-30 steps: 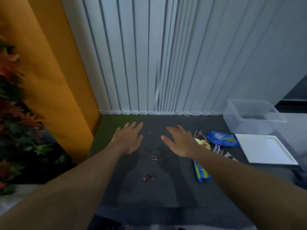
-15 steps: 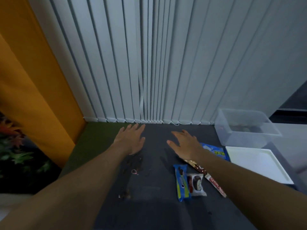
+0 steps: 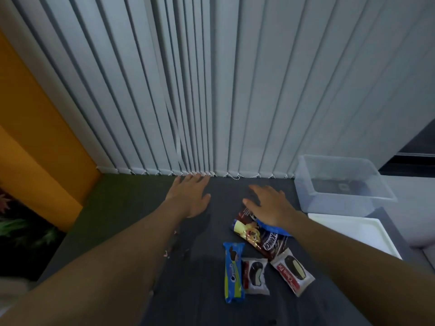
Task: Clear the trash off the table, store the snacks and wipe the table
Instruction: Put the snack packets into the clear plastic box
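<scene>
table [image 3: 200,290] dark grey, blinds [image 3: 211,90] behind; left hand [image 3: 189,196], right hand [image 3: 268,204] flat, fingers [image 3: 195,179] straight.

I count five snack packs left of the clear bin [image 3: 334,203]: one blue cookie sleeve [image 3: 233,272], one grey pie pack [image 3: 255,276], one red pie pack [image 3: 293,270], one brown cereal bag [image 3: 256,234] and one mostly hidden blue bag [image 3: 274,229]. One white tray [image 3: 353,231] sits just in front of the bin. A few crumbs [image 3: 166,254] lie farther left.
</scene>
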A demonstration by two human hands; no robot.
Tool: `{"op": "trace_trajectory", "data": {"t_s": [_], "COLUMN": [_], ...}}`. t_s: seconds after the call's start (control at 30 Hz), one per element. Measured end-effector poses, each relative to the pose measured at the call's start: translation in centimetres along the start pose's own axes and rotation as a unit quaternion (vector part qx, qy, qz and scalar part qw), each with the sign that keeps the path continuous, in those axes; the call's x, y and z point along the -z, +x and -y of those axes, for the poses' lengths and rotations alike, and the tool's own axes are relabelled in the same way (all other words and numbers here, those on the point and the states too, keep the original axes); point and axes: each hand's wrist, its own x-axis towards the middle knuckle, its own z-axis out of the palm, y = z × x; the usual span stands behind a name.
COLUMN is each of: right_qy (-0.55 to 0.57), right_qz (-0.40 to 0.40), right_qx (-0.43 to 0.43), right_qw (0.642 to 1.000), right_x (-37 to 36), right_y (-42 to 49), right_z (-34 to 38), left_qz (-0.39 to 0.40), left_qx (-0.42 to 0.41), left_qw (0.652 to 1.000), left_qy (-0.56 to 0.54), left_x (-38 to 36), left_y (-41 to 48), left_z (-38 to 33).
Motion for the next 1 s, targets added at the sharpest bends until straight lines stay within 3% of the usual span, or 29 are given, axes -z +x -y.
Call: {"op": "trace_trajectory", "data": {"t_s": [0.57, 1.0], "right_qy": [0.070, 0.068], "right_qz": [-0.027, 0.009], "right_qx": [-0.169, -0.179], "right_qw": [0.983, 0.981], "right_x": [-0.5, -0.8], "right_y": [-3.7, -3.5], "right_z": [-5.4, -10.2], "left_qz": [0.026, 0.060], "left_qx": [-0.136, -0.127], "left_qw": [0.990, 0.990], "left_qy": [0.014, -0.018], "left_x": [-0.9, -2.3], "left_y": [6.1, 7.7], "left_z": [-4.4, -8.2]}}
